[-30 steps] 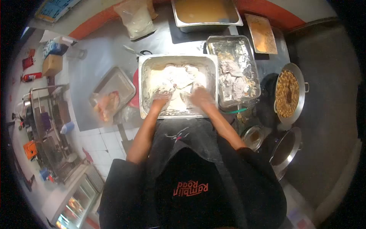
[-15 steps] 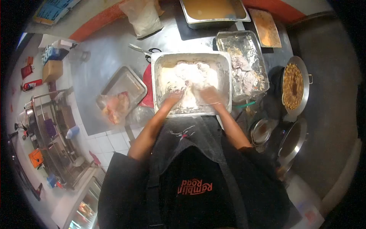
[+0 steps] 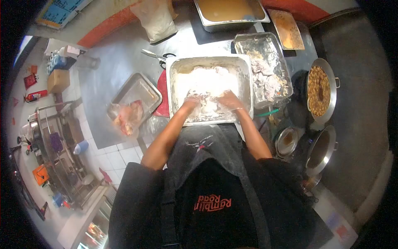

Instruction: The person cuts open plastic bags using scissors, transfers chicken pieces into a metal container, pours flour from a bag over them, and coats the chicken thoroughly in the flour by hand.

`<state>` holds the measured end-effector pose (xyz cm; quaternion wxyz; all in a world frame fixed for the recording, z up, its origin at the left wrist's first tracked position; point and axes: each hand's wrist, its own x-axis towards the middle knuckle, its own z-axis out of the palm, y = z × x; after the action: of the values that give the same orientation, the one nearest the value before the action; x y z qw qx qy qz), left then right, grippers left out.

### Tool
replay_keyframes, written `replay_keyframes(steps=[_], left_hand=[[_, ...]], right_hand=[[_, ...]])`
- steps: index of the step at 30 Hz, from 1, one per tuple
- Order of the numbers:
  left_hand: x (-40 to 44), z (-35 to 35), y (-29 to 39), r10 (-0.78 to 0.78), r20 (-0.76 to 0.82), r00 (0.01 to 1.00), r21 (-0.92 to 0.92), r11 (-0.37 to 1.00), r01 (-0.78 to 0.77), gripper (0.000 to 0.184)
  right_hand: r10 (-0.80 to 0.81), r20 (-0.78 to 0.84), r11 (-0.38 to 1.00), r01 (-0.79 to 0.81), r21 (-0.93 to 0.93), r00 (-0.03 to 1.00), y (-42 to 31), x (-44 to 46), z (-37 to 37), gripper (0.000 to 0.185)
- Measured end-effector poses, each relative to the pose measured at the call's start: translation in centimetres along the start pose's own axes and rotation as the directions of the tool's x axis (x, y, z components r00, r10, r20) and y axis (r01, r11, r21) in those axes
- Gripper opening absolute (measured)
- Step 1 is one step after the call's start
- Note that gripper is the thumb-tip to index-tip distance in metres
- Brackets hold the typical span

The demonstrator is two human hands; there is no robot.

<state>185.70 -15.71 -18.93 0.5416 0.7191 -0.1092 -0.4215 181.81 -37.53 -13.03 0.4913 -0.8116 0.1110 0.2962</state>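
Note:
A deep metal pan (image 3: 168, 89) in front of me holds white flour (image 3: 203, 79) with floury lumps in it. My left hand (image 3: 191, 102) reaches into the flour at the pan's near left, and my right hand (image 3: 228, 100) is in it at the near right. Both seem to wear clear plastic gloves. The fingers point down and inward, sunk in the flour or lost in glare, so I cannot make out what they hold. Right of the pan, a metal tray (image 3: 271, 38) carries flour-coated pieces (image 3: 271, 85).
Scissors (image 3: 155, 54) and a bag of white powder (image 3: 155, 20) lie behind the pan. A tub of brownish liquid (image 3: 232, 10) stands at the back. On the left, a plastic bag (image 3: 127, 118) overlaps a shallow tray (image 3: 137, 89). Woks (image 3: 319, 93) are on the right.
Both hands were blurred with motion and now look steadier, still low in the pan. The flour between them has shifted. The camera view has moved slightly.

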Motion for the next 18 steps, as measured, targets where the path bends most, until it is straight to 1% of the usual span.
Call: replay_keyframes(steps=[1, 2, 3, 4, 5, 6, 7, 8, 9, 10, 11, 12, 13, 14, 15, 16, 17, 18], left_hand=[[-0.2, -0.2, 0.4, -0.009, 0.026, 1.0, -0.073, 0.997, 0.011, 0.045], [-0.6, -0.5, 0.8, -0.036, 0.039, 0.999, -0.212, 0.976, 0.043, 0.044], [-1.1, -0.4, 1.1, -0.121, 0.046, 0.992, -0.372, 0.919, 0.129, 0.043], [-2.0, -0.3, 2.8, -0.205, 0.053, 0.977, -0.524, 0.828, 0.202, 0.042], [-2.0, -0.6, 3.0, -0.059, -0.036, 0.998, 0.19, 0.98, 0.065, 0.042], [-2.3, -0.8, 3.8, 0.026, -0.022, 0.999, 0.537, 0.844, -0.01, 0.042], [-2.5, -1.0, 4.6, 0.111, -0.007, 0.994, 0.81, 0.584, -0.059, 0.042], [-3.4, -1.2, 6.7, 0.145, -0.022, 0.989, 0.876, 0.48, -0.051, 0.043], [-4.2, -1.2, 8.0, 0.178, -0.032, 0.983, 0.929, 0.369, -0.036, 0.045], [-4.4, -1.3, 7.9, 0.184, -0.035, 0.982, 0.931, 0.362, -0.035, 0.045], [-4.8, -1.4, 7.3, 0.06, -0.159, 0.985, 0.656, 0.752, 0.06, 0.044], [-5.3, -1.5, 6.7, -0.109, -0.209, 0.972, 0.226, 0.962, 0.156, 0.044], [-5.8, -1.4, 7.2, -0.276, -0.178, 0.945, -0.256, 0.94, 0.226, 0.043], [-5.8, -0.6, 7.8, -0.158, -0.288, 0.944, -0.495, 0.869, -0.006, 0.043], [-5.7, -0.2, 8.3, -0.156, -0.296, 0.943, -0.493, 0.87, -0.011, 0.043], [-5.5, 0.2, 9.0, -0.197, -0.212, 0.957, -0.776, 0.629, -0.042, 0.042], [-5.4, 0.5, 10.2, -0.201, -0.118, 0.972, -0.952, 0.303, -0.054, 0.042], [-6.1, 1.1, 11.2, -0.258, -0.117, 0.959, -0.922, 0.388, -0.008, 0.043]], right_hand=[[-0.004, 0.002, 1.0, 0.004, -0.003, 1.0, 0.6, -0.1, -0.1, 0.043], [-0.047, -0.043, 0.936, 0.029, -0.351, 0.998, 1.0, 0.3, -0.5, 0.04], [-0.096, -0.074, 0.759, 0.026, -0.65, 0.993, 1.5, 0.3, -0.3, 0.037], [-0.101, -0.074, 0.761, 0.029, -0.649, 0.992, 0.0, -1.1, -0.8, 0.037], [-0.252, -0.179, 0.779, 0.09, -0.62, 0.951, -3.4, -3.5, -2.1, 0.036], [-0.387, -0.284, 0.788, 0.155, -0.596, 0.877, -5.4, -5.2, -3.0, 0.036], [-0.394, -0.286, 0.786, 0.159, -0.597, 0.873, -5.8, -5.7, -3.3, 0.036], [-0.535, -0.324, 0.719, 0.219, -0.66, 0.781, -6.0, -6.1, -3.8, 0.033], [-0.66, -0.345, 0.642, 0.263, -0.72, 0.667, -5.9, -6.3, -4.2, 0.03], [-0.607, -0.278, 0.66, 0.278, -0.698, 0.744, -4.0, -5.6, -4.3, 0.031], [-0.611, -0.282, 0.659, 0.279, -0.698, 0.739, -3.5, -5.3, -4.2, 0.031], [-0.515, -0.289, 0.729, 0.235, -0.642, 0.807, -2.9, -5.0, -4.0, 0.031], [-0.418, -0.286, 0.788, 0.188, -0.586, 0.862, -2.6, -4.4, -3.9, 0.031], [-0.375, -0.184, 0.739, 0.173, -0.651, 0.909, -2.5, -3.5, -3.9, 0.035], [-0.327, -0.079, 0.681, 0.177, -0.711, 0.942, -2.3, -2.6, -3.9, 0.04], [-0.433, 0.047, 0.661, 0.352, -0.663, 0.9, -2.6, -2.3, -3.7, 0.035], [-0.487, 0.105, 0.641, 0.436, -0.631, 0.867, -2.2, -1.6, -3.2, 0.033], [-0.537, 0.161, 0.617, 0.516, -0.594, 0.828, -1.7, -0.8, -2.8, 0.031]])
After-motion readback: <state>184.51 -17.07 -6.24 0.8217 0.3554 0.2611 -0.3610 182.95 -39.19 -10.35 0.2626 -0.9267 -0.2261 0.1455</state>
